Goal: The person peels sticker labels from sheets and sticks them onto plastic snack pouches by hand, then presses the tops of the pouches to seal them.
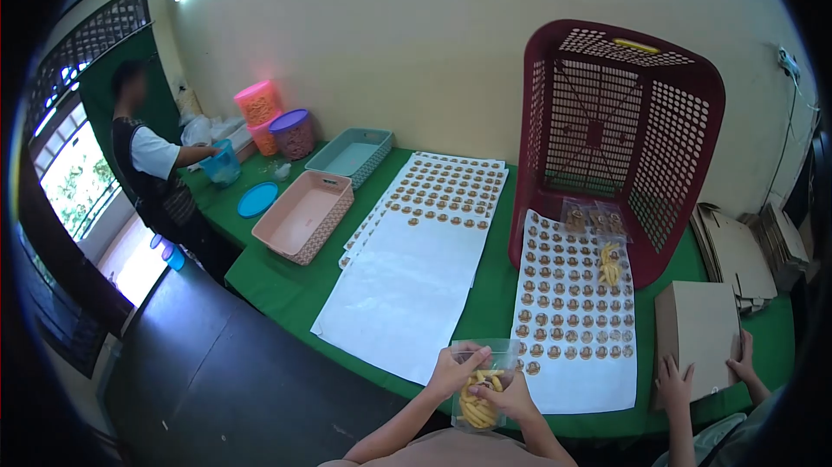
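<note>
A clear plastic snack pouch (478,416) filled with yellow stick-shaped snacks is held upright in front of my body. My left hand (456,372) grips its upper left side, close to the top edge. On the right side my right hand (511,394) is closed around it, thumb across the front. A small dark patch shows on the pouch between my thumbs; I cannot make out its details. Just beyond my hands lies a white sheet (582,389) of round brown stickers, with a similar filled pouch (610,266) at its far end.
A large maroon basket (530,120) lies on its side, opening toward me, with packets inside. Left are more sticker sheets (390,302), a pink basket (303,216), a green basket (351,155) and tubs (293,133). Another person's hands (674,382) hold a cardboard box (702,337); a person (160,155) stands far left.
</note>
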`<action>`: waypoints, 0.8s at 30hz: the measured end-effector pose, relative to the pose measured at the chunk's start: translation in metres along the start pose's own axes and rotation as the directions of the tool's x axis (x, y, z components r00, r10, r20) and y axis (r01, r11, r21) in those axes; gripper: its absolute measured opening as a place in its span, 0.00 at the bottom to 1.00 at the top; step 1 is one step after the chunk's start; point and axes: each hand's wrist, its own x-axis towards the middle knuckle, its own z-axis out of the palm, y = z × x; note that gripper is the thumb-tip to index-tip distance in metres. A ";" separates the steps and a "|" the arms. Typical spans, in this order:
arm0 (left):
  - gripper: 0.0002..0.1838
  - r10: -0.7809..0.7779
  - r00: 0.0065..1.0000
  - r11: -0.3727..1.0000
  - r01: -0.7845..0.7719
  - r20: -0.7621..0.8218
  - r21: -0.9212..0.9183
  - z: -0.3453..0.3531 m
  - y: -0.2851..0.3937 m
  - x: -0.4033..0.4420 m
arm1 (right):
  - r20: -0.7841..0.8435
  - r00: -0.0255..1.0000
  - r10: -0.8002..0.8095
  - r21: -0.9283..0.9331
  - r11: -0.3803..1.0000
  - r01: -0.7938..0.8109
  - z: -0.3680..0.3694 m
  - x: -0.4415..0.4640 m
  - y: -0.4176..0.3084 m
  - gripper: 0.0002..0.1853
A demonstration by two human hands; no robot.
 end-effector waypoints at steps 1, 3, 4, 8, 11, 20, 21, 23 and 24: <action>0.11 0.016 1.000 1.000 -0.016 0.001 0.002 -0.003 -0.006 -0.001 | 0.008 1.000 0.011 0.009 1.000 -0.011 0.001 -0.002 -0.001 0.16; 0.12 0.014 1.000 1.000 -0.014 -0.009 0.011 -0.005 -0.008 -0.009 | 0.040 0.995 0.092 -0.039 0.995 -0.090 0.003 -0.006 -0.009 0.19; 0.12 0.002 1.000 1.000 -0.002 -0.012 0.019 -0.006 -0.006 -0.012 | 0.049 0.995 0.086 -0.044 0.995 -0.084 0.003 -0.005 -0.009 0.19; 0.12 -0.016 0.999 0.998 0.020 -0.051 0.061 -0.009 0.002 -0.028 | 0.179 0.983 -0.037 0.080 0.997 0.023 -0.006 -0.004 0.007 0.25; 0.13 -0.002 0.998 0.996 0.007 -0.057 0.088 -0.010 -0.006 -0.038 | 0.090 0.989 -0.115 0.104 0.989 0.106 -0.011 -0.002 -0.006 0.18; 0.12 0.004 0.999 0.995 0.001 -0.051 0.096 -0.011 -0.014 -0.045 | -0.021 0.967 -0.255 -0.019 0.967 0.254 0.000 0.005 0.012 0.09; 0.12 -0.022 0.999 0.992 0.026 -0.033 0.125 -0.012 -0.011 -0.044 | -0.021 0.965 -0.260 -0.019 0.966 0.259 0.001 0.007 0.011 0.09; 0.12 0.067 0.998 0.990 -0.067 0.002 0.124 -0.014 -0.018 -0.038 | -0.137 0.945 -0.296 -0.021 0.955 0.296 0.003 0.010 0.010 0.08; 0.13 0.153 0.988 0.981 -0.156 0.035 0.114 -0.014 -0.020 -0.036 | -0.142 0.945 -0.296 -0.021 0.955 0.296 0.003 0.011 0.006 0.08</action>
